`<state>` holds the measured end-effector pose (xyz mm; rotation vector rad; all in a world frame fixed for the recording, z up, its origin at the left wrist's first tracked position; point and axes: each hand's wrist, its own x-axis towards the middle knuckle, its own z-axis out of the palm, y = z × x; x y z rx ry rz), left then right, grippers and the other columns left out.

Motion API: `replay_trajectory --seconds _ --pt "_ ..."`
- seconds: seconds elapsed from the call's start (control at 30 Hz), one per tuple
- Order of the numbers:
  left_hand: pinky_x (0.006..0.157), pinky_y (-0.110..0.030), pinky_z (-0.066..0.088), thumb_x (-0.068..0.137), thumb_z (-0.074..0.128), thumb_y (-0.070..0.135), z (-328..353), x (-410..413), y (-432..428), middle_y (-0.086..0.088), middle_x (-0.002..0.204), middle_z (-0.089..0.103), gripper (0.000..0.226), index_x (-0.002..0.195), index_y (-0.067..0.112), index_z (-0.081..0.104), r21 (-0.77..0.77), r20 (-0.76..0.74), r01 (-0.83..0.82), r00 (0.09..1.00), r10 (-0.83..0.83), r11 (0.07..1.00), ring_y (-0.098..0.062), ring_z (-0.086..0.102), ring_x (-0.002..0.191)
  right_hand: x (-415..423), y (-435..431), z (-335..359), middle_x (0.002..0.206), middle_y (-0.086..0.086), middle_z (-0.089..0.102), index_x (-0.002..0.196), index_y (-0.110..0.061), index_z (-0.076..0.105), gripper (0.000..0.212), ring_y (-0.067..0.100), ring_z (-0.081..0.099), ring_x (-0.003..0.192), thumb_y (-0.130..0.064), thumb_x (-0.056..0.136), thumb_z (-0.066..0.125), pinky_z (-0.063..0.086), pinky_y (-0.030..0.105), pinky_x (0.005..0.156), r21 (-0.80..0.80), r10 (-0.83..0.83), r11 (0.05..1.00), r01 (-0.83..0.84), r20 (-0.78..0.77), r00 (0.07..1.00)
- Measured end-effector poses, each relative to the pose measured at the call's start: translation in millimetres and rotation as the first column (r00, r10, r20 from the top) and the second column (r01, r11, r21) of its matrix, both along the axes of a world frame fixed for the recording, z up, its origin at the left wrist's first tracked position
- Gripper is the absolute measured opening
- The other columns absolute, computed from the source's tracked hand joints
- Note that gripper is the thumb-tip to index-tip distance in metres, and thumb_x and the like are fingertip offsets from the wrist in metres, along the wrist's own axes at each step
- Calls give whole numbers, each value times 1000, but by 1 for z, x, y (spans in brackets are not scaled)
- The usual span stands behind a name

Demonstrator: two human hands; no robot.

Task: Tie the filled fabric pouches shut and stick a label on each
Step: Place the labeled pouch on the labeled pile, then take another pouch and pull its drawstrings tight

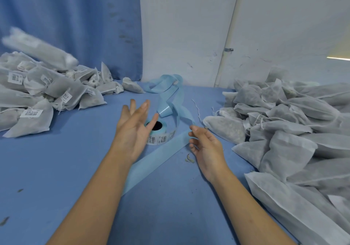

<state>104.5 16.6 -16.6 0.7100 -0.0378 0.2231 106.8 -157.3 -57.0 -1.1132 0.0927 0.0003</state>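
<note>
My right hand (206, 146) is empty, its fingers (195, 129) loosely spread, just left of the nearest untied pouch (225, 129) at the edge of the unlabelled pile (284, 123) at frame right. That pouch lies lengthwise left to right, and its drawstring end seems to point toward me. My left hand (132, 129), splayed and holding nothing, hovers over the label roll (159, 137), so I judge the right hand is nearer.

Both hands (132, 129) (206, 146) open, empty.

Pouch (39, 49) top-left, all blur; left hand (132, 131) hides half the label roll (162, 137) (print too small to read); right-side pile (293, 131) runs off the edge.
</note>
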Motion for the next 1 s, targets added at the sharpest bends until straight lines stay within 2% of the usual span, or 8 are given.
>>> replay_trajectory --seconds 0.1,0.17,0.23,0.3,0.4,0.67,0.87,1.0 --pt "89 -35 54 94 51 6 -4 -3 -16 6 152 37 68 151 8 15 125 -59 55 997 -48 991 -13 62 114 3 0 -1 80 -3 66 92 -14 69 11 6 57 61 -9 92 60 48 16 59 -54 -57 997 59 29 998" --pt "83 -29 56 96 50 8 -7 -4 -26 6 136 57 43 138 12 42 195 -78 93 994 -79 976 -16 68 103 7 -7 -4 98 -2 64 97 -20 68 21 3 59 77 -4 92 55 47 13 70 -418 -153 885 206 158 976" --pt "80 -26 54 97 51 11 -8 -6 -35 4 116 69 24 120 15 57 343 -97 135 989 -108 929 -15 71 92 10 -19 -4 124 -1 55 109 -19 65 29 11 52 111 -4 88 53 42 21 92 -774 -150 505 382 357 922" --pt "76 -23 50 97 50 10 -9 -8 -43 2 100 74 18 107 16 64 470 -118 152 987 -108 869 -11 70 79 15 -31 -6 147 2 40 121 -15 62 34 23 32 132 -10 88 53 29 31 105 -905 -99 132 404 393 914" --pt "65 -16 48 96 49 7 -13 -7 -52 3 86 75 20 96 17 67 531 -145 149 986 -84 834 -7 67 67 20 -40 -10 161 2 11 131 -14 53 40 29 10 142 -22 93 48 13 38 113 -971 -104 -109 211 222 969" --pt "55 -14 45 94 45 0 -22 -7 -80 2 74 71 26 88 14 66 480 -117 -45 987 115 876 -8 60 58 22 -37 -18 158 0 17 144 -5 32 47 24 15 142 -13 98 35 17 38 111 -960 -118 -190 207 232 966" --pt "57 -15 48 100 41 5 -33 -17 -88 10 113 63 27 109 23 59 603 47 -162 985 167 781 -4 67 68 10 -33 -10 135 6 51 124 2 59 38 17 40 128 9 94 37 18 1 102 -778 -114 389 492 490 864" --pt "63 -16 52 101 42 12 -37 -20 -87 38 109 57 42 135 37 41 682 125 -210 977 171 701 -4 68 80 -1 -32 -8 116 -15 51 114 -2 67 34 6 43 118 9 94 41 22 -1 97 -691 -130 536 485 501 856"
